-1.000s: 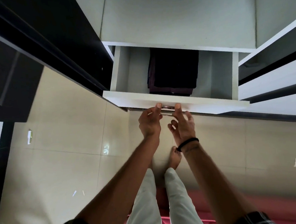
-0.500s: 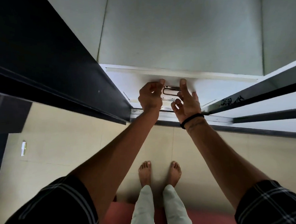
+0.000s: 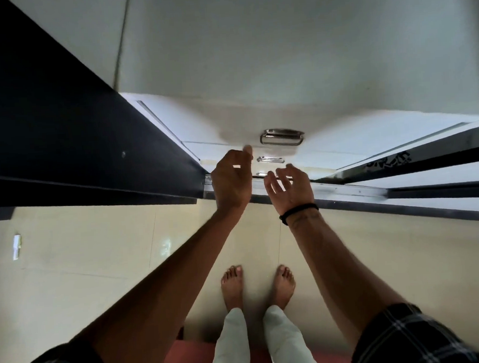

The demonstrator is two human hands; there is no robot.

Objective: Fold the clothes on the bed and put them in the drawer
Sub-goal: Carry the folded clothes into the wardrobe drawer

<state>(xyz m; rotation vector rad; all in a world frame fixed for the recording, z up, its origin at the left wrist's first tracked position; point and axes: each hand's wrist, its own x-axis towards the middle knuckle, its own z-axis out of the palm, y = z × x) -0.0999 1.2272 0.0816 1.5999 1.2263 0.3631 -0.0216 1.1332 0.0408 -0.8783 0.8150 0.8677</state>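
Observation:
The white drawer [image 3: 342, 144] is pushed in flush with the wardrobe, its chrome handle [image 3: 282, 137] facing me. No clothes are visible; the dark folded stack is hidden inside. My left hand [image 3: 231, 181] hovers below and left of the handle, fingers loosely curled, holding nothing. My right hand [image 3: 290, 186], with a black band at the wrist, hangs just below the handle with fingers spread and relaxed, touching nothing.
A black wardrobe door [image 3: 61, 130] stands open on the left and another dark-edged door [image 3: 428, 164] on the right. Lower drawer handles [image 3: 270, 159] show beneath. Beige tiled floor [image 3: 84, 275] lies below, with my bare feet [image 3: 233, 288] and a red bed edge [image 3: 193, 358].
The drawer went from open with dark clothes showing to fully pushed in. Both hands then let go of the handle and drew back a little toward me.

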